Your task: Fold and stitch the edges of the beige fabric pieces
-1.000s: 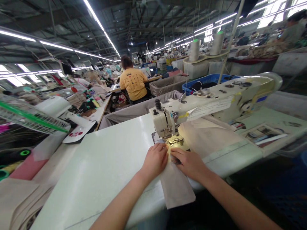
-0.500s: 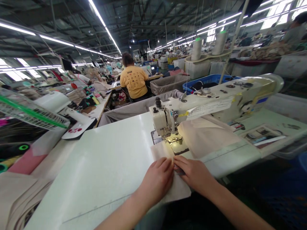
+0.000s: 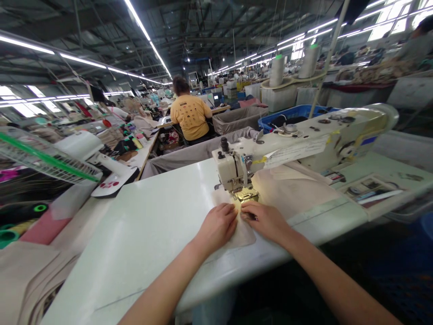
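A pale beige fabric piece (image 3: 244, 235) lies on the sewing machine's table, its far end at the lit needle area. My left hand (image 3: 218, 225) is closed on the left side of this piece, fingers bent and pressed together. Facing it, my right hand (image 3: 267, 221) pinches the fabric's right edge just in front of the presser foot. Something small and dark shows beneath the right fingers; I cannot make it out. The white sewing machine (image 3: 233, 169) stands directly beyond both hands. Right of the needle, a larger beige fabric sheet (image 3: 297, 198) is spread under the machine arm.
A tray of small tools (image 3: 375, 192) sits at the right. To the left stand a white fan (image 3: 111, 178) and stacked beige fabric (image 3: 27, 275). Behind the table are a grey cloth bin (image 3: 182, 155), a blue basket (image 3: 270, 122) and a seated person in yellow (image 3: 191, 117).
Both hands have moved forward, toward the needle, and the fabric piece has gone with them. Its near end has drawn back from the table's front edge.
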`<state>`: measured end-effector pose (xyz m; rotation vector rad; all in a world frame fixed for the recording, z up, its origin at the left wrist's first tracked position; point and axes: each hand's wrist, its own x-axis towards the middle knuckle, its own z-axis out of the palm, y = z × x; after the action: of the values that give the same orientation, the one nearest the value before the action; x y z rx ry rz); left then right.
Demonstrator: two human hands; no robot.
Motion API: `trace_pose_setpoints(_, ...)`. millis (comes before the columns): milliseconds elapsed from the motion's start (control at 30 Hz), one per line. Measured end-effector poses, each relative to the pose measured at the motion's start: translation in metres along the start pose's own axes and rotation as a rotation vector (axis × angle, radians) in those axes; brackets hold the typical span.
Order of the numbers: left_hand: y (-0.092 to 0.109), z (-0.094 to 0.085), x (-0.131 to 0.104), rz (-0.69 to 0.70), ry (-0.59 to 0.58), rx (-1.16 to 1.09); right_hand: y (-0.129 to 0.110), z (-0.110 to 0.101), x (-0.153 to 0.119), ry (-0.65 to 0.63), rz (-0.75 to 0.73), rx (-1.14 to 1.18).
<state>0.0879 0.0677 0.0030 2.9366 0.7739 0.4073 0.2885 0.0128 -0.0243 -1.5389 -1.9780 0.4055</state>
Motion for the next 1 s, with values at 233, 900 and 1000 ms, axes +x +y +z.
trace_pose_setpoints(233,0.007,0.007,-0.010,-0.003,0.035,0.032,0.006,0.001,-0.019,0.111,0.151,-0.148)
trace_pose_setpoints(900,0.009,0.015,-0.016,-0.032,0.034,0.061,0.001,0.002,-0.020,0.060,0.175,-0.226)
trace_pose_setpoints(1000,0.008,0.016,-0.015,-0.056,0.007,0.085,0.001,0.003,-0.020,0.057,0.171,-0.227)
